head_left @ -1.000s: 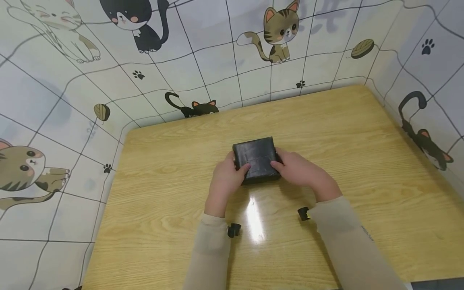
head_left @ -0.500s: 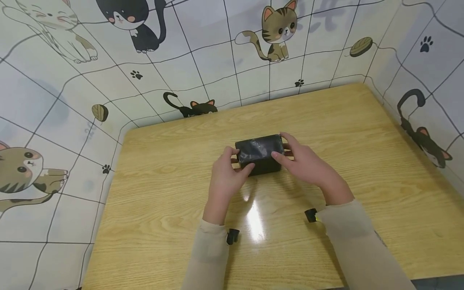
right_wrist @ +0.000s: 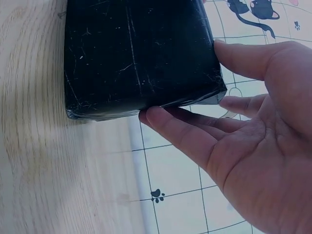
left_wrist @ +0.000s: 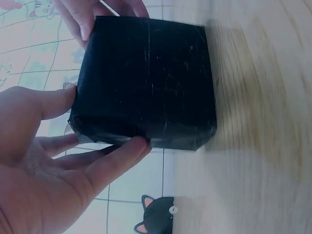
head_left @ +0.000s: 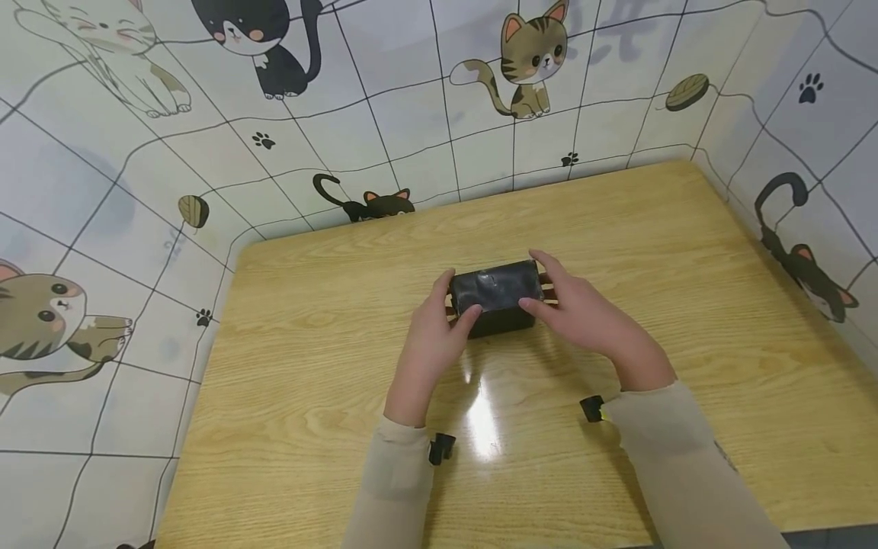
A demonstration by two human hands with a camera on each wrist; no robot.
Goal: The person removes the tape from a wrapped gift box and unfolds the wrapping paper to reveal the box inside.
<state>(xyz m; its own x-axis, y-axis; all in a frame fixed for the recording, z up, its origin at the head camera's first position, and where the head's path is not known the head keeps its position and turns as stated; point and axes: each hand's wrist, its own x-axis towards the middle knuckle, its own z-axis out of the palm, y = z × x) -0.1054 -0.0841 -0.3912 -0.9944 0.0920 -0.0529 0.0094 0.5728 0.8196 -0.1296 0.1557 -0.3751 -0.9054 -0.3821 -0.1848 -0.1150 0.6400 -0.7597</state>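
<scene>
A black box (head_left: 497,288), wrapped in shiny scuffed tape or film, stands on its narrow side at mid-table. Its wide creased face shows in both wrist views. At the left end my left hand (head_left: 434,339) grips it, thumb at the near top edge and fingers along the end. My right hand (head_left: 583,316) holds the opposite end the same way, its thumb on the near top edge. In the left wrist view, the box's lower side (left_wrist: 207,87) is right at the wood surface. The fingers behind the box are partly hidden.
The wooden table (head_left: 309,366) meets walls (head_left: 411,145) with printed cats and grid lines at the back and sides. Small black devices (head_left: 442,448) sit at both sleeve cuffs. A bright light reflection (head_left: 483,423) lies on the table in front of the box.
The box has turned from its broad face up to standing on a narrow side. Over the last half second it shifted slightly right and nearer, and the left fingers moved along its end.
</scene>
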